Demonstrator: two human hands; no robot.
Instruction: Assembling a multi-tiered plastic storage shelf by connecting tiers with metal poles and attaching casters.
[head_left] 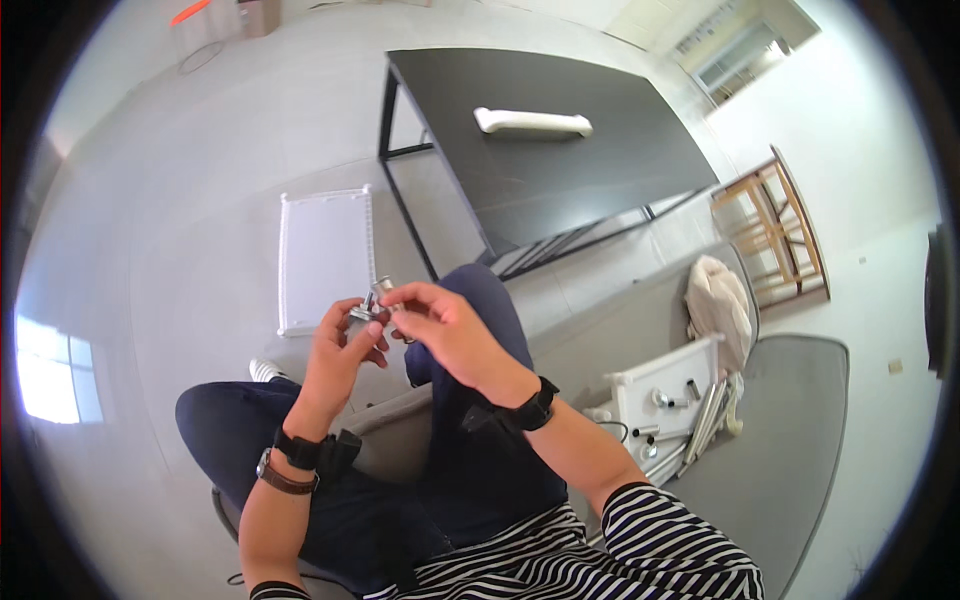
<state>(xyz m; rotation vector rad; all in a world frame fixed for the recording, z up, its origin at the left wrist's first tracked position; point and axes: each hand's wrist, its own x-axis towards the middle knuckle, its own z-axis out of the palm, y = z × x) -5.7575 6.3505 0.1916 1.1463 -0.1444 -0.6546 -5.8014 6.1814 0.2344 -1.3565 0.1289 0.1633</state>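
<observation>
In front of my knees, my left hand (338,352) pinches a small shiny metal fitting (362,314) with a stem that points up. Close against it, my right hand (450,330) grips a short silvery metal cylinder (383,287) between thumb and fingers. The two metal pieces meet or nearly meet; my fingertips partly hide where. Beyond my hands, a white rectangular panel (326,258) with a raised rim lies on the floor.
A black table (600,175) stands ahead, bearing a long white bar (535,123). On the grey sofa (770,450) to my right, a white panel (640,400) holds several metal tubes (705,425) and fittings beside a beige cloth (720,310). A wooden stool (775,235) stands beyond.
</observation>
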